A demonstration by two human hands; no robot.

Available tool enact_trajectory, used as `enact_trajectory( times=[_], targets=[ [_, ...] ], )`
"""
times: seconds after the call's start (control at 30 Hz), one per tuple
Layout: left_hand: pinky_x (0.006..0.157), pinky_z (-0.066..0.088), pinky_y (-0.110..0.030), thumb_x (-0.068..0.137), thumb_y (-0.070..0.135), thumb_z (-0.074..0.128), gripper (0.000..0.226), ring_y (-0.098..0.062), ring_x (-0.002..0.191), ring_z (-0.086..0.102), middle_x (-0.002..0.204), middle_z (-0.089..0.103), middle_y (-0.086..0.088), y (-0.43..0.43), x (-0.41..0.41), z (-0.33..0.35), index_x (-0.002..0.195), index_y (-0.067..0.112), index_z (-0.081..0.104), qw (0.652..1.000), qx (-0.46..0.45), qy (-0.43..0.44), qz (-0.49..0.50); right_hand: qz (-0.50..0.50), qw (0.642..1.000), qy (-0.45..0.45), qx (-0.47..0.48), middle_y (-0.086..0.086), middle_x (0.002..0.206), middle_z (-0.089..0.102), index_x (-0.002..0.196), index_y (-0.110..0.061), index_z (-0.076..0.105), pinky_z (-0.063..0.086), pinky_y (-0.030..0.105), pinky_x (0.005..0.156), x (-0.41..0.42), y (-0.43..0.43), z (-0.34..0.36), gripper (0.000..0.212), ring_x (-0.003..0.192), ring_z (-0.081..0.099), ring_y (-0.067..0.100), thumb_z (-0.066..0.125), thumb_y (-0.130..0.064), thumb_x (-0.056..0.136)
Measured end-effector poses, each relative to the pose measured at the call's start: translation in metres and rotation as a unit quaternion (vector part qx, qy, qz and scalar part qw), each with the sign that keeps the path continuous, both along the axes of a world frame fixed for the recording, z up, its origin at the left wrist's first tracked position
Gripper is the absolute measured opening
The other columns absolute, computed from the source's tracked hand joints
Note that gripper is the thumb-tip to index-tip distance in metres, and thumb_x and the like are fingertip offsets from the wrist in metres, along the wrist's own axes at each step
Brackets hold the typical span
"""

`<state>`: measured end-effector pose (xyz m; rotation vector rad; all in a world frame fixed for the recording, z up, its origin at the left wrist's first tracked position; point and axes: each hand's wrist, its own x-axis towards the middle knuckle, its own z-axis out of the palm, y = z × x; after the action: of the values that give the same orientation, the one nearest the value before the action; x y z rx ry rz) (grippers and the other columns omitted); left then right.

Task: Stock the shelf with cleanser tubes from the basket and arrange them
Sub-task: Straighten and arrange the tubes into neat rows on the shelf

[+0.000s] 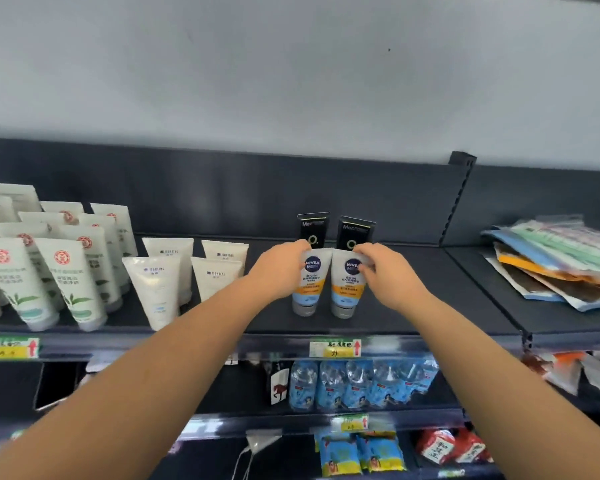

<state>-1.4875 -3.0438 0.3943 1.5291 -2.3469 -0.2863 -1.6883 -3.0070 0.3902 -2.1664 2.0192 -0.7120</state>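
Here, dark grey shop shelf [413, 306] beneath a pale wall [291, 64], left hand [279, 270] curled round the left Nivea Men tube [307, 289], right hand [387, 273] pinching the right Nivea Men tube [347, 289], both standing cap-down, touching, mid-shelf, black tubes [312, 226] behind.

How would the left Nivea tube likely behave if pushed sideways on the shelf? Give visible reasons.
Probably tippy: the left Nivea tube stands upright on its small cap, wider at the top. It would likely lean into the right Nivea tube close beside it. The left hand pinching its top suggests a soft, squeezable body.
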Motion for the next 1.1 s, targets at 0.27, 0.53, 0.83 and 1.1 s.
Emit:
enact_trajectory(
  times=[0.27, 0.53, 0.83, 1.1],
  targets=[
    [0.082, 0.046, -0.041, 0.099, 0.014, 0.044, 0.026, -0.028, 0.101, 0.057, 0.117, 0.060, -0.006, 0.007, -0.005, -0.006, 0.124, 0.020, 0.047, 1.000, -0.014, -0.006, 0.027, 0.052, 0.997, -0.055, -0.030, 0.005, 0.128, 0.059, 0.133, -0.014, 0.055, 0.045, 0.036, 0.099, -0.023, -0.006, -0.013, 0.036, 0.116, 0.054, 0.024, 0.051, -0.010, 0.098],
    [0.079, 0.043, -0.035, 0.101, 0.021, 0.042, 0.028, -0.024, 0.101, 0.056, 0.117, 0.061, -0.002, 0.016, -0.008, -0.007, 0.129, 0.024, 0.046, 1.000, -0.007, -0.009, -0.009, 0.092, 0.995, -0.041, -0.014, 0.002, 0.134, 0.058, 0.133, -0.016, 0.056, 0.039, 0.023, 0.096, -0.039, -0.001, -0.010, 0.038, 0.123, 0.052, 0.022, 0.051, -0.006, 0.097],
    [0.087, 0.049, -0.040, 0.101, 0.019, 0.039, 0.038, -0.022, 0.106, 0.057, 0.124, 0.059, 0.000, 0.023, -0.010, -0.018, 0.138, 0.030, 0.042, 0.999, -0.004, 0.030, -0.022, 0.114, 0.991, -0.062, 0.028, -0.003, 0.132, 0.060, 0.132, -0.021, 0.059, 0.041, 0.022, 0.095, -0.053, 0.004, -0.007, 0.040, 0.121, 0.053, 0.015, 0.052, -0.005, 0.096],
    [0.087, 0.051, -0.042, 0.100, 0.020, 0.040, 0.034, -0.019, 0.104, 0.057, 0.118, 0.057, 0.000, 0.023, -0.008, -0.020, 0.133, 0.028, 0.044, 0.999, 0.008, 0.042, -0.029, 0.119, 0.991, -0.050, 0.022, -0.005, 0.106, 0.060, 0.132, -0.023, 0.058, 0.039, 0.022, 0.083, -0.052, 0.010, -0.009, 0.040, 0.103, 0.055, 0.015, 0.052, -0.007, 0.096]
  ],
)
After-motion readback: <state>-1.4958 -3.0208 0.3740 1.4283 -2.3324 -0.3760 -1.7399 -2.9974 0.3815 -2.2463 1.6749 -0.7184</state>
